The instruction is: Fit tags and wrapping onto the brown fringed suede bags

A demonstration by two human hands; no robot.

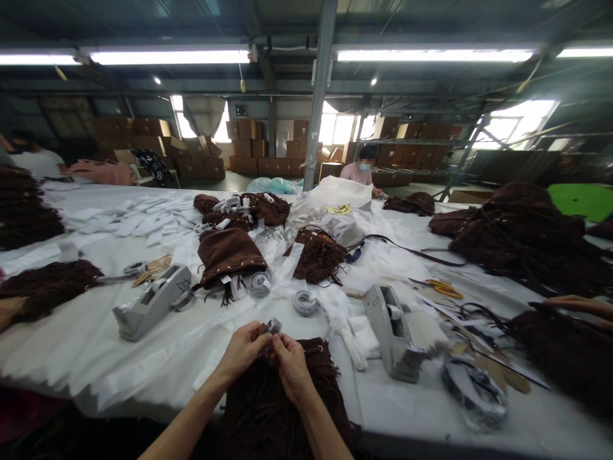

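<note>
Both my hands meet over a dark brown fringed bag (287,409) at the table's front edge, in the lower middle of the head view. My left hand (246,348) pinches a small greyish piece (272,326) that looks wrapped. The fingers of my right hand (291,364) are closed on the same piece from the right. Its exact kind is too small to tell. Gold eyelets show along the bag's upper edge, just right of my right hand. Just beyond my hands lies a coiled grey strap (305,303), with a second grey coil (260,283) behind it.
Tape dispensers stand left (153,303) and right (395,332). Orange-handled scissors (444,289) and a wrapped coil (474,393) lie at right. More brown bags (232,255) are further back. Other people's hands are at the left edge (10,312) and right edge (582,306).
</note>
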